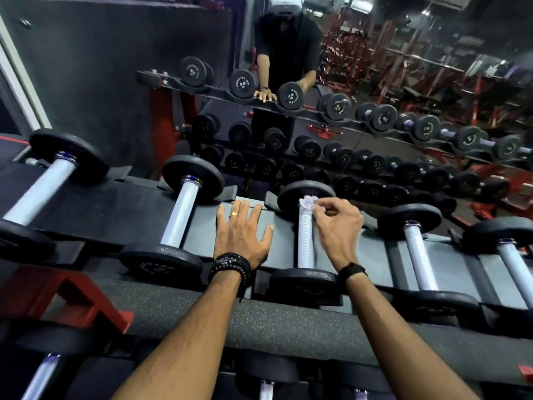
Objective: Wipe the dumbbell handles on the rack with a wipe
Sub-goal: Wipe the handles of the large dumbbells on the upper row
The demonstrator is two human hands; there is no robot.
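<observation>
Several black dumbbells with silver knurled handles lie across the top shelf of the rack (121,209). My right hand (337,226) pinches a crumpled white wipe (307,204) against the far end of the middle dumbbell's handle (305,243), just below its far black head. My left hand (242,235) rests flat with spread fingers on the dark shelf between that dumbbell and the one to its left, whose handle (181,217) is bare. It wears a ring and dark bead bracelets.
More dumbbells (418,255) lie to the right and on a lower shelf (268,388). A mirror (375,82) behind the rack reflects the rack, a person and red gym machines. A red rack leg (86,295) stands lower left.
</observation>
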